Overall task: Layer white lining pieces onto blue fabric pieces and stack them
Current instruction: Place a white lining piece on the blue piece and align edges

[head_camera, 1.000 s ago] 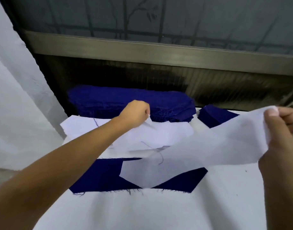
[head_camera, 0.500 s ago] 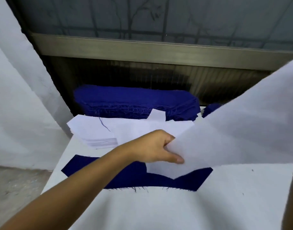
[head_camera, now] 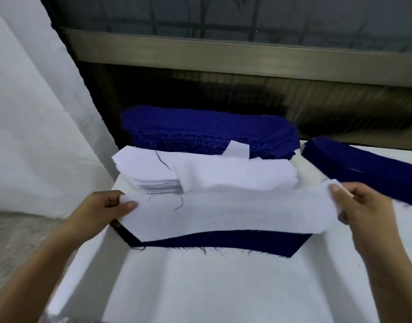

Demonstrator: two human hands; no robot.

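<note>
A white lining piece (head_camera: 230, 213) is stretched between my two hands, just above a blue fabric piece (head_camera: 223, 241) that lies flat on the white table (head_camera: 200, 287). My left hand (head_camera: 104, 210) pinches the lining's left end. At the right end, my right hand (head_camera: 363, 206) pinches it with thumb on top. The lining covers most of the blue piece; only the blue near edge and left corner show. Behind sits a stack of white lining pieces (head_camera: 200, 173).
A thick pile of blue fabric pieces (head_camera: 207, 131) lies at the table's far edge. A second blue stack (head_camera: 363, 164) sits at the right. A white wall (head_camera: 37, 113) rises on the left, a metal window ledge (head_camera: 223, 59) behind.
My left hand left the white stack and took the lining's left end. My right hand brought the other end down, so the lining now spans level over the blue piece.
</note>
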